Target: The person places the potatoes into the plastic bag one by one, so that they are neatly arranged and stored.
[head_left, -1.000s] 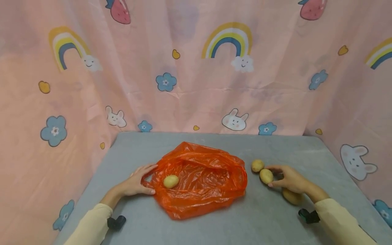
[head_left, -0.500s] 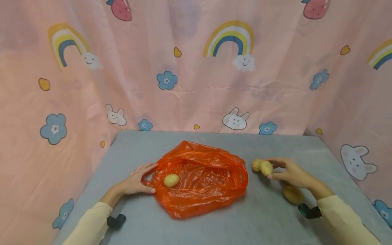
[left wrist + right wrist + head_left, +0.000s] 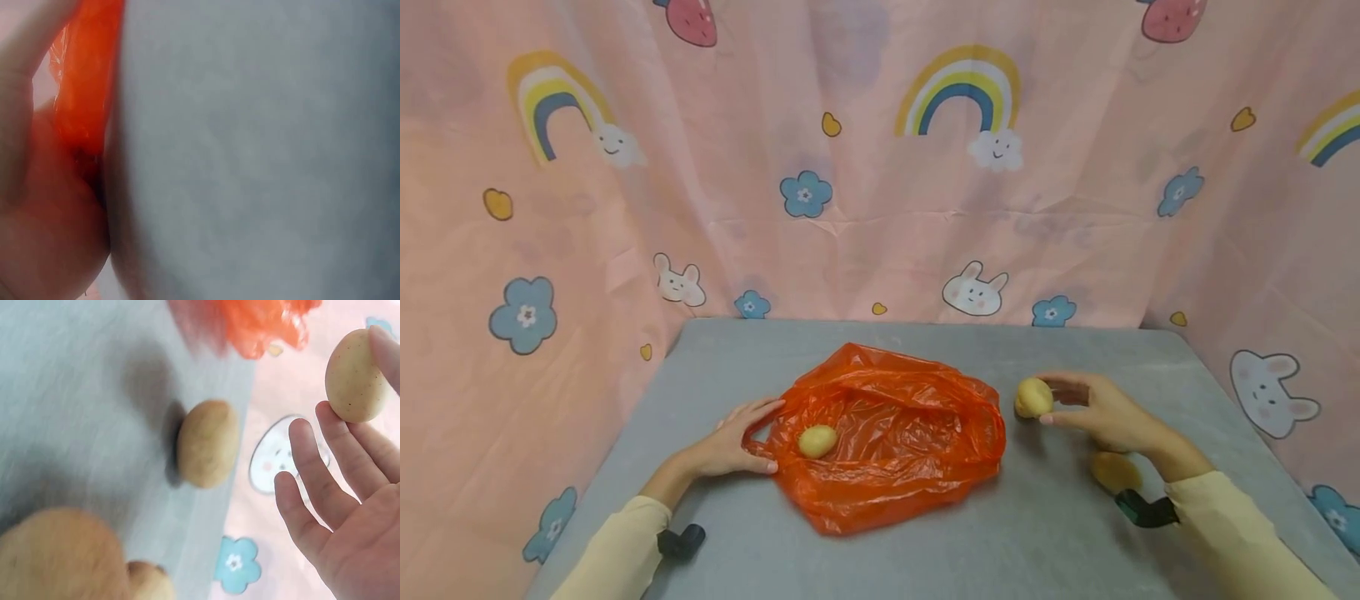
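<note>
An orange plastic bag (image 3: 895, 492) lies spread on the grey table with its mouth open, one potato (image 3: 817, 442) on its left part. My left hand (image 3: 726, 446) touches the bag's left edge, thumb and fingers spread apart; orange plastic (image 3: 90, 75) shows against that hand in the left wrist view. To the right of the bag, my right hand (image 3: 1108, 412) pinches a yellow potato (image 3: 1034, 397) above the table. The right wrist view shows this potato (image 3: 356, 378) between thumb and fingertips, and another potato (image 3: 208, 444) on the table.
A browner potato (image 3: 1116, 472) lies beneath my right wrist. Near it in the right wrist view are a large blurred potato (image 3: 62, 556) and a smaller one (image 3: 149, 581). Pink patterned curtains (image 3: 880, 242) stand behind and beside the table (image 3: 760, 342).
My right hand has lifted its potato and moved it up and slightly left, in front of the potato at the back. My left hand and the bag have hardly moved.
</note>
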`<state>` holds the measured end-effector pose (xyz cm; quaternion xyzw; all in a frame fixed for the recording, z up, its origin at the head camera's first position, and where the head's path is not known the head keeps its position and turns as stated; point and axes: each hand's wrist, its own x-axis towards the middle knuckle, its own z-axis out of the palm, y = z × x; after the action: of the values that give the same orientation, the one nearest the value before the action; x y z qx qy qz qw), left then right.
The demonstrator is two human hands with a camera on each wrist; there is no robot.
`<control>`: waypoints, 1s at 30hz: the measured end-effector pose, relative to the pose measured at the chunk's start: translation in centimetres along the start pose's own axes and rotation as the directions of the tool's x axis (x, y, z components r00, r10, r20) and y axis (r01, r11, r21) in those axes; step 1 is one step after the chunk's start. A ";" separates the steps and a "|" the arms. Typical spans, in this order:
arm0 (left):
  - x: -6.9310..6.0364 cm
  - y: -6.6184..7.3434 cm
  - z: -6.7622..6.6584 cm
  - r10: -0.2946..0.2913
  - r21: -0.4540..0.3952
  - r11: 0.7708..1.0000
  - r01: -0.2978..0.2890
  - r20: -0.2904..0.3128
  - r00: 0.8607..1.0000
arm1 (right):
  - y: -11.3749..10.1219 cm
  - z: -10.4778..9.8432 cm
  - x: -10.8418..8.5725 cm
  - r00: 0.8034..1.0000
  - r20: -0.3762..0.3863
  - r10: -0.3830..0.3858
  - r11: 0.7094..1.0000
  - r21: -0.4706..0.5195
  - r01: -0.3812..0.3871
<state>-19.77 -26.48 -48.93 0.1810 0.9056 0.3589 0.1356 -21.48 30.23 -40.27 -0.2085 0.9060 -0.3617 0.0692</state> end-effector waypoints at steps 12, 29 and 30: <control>0.6 0.1 0.1 -0.011 -0.007 1.000 0.011 -0.003 1.000 | -2.4 0.9 1.1 0.999 -0.009 -0.031 0.995 0.090 0.032; 0.3 0.9 0.3 -0.058 -0.005 0.998 0.058 0.004 0.998 | -5.9 3.2 4.4 0.995 0.014 -0.101 0.981 0.167 0.097; 0.2 0.9 0.2 -0.053 -0.005 0.999 0.053 0.000 0.999 | -6.2 3.4 4.9 0.995 0.021 -0.101 0.981 0.170 0.096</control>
<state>-19.66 -25.66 -48.45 0.1568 0.9092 0.3573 0.1454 -22.90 21.99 -38.44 -0.2517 0.8596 -0.4372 0.0818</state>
